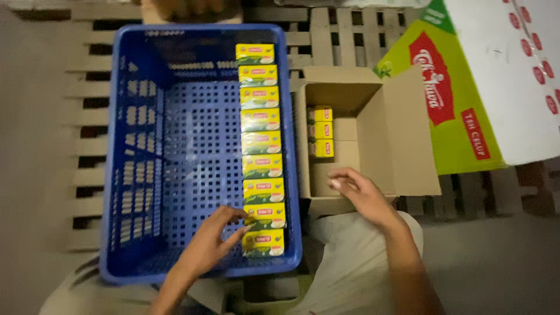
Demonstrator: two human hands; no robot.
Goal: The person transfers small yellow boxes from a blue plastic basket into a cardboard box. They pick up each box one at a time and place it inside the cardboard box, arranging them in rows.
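Left hand point(207, 245) pinches a yellow-green tea box point(264, 216) near the row's near end, along the blue crate's point(140, 151) right wall. Light, stiff, crushable carton; grip the side faces. Right hand point(359, 192), fingers loosely curled and empty, hovers over the cardboard box point(373, 99).

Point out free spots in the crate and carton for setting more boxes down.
Blue crate: floor bare between its left wall and the row of yellow boxes along the right wall. Cardboard carton: open right of its three small boxes. Left hand crowds the row's near end.
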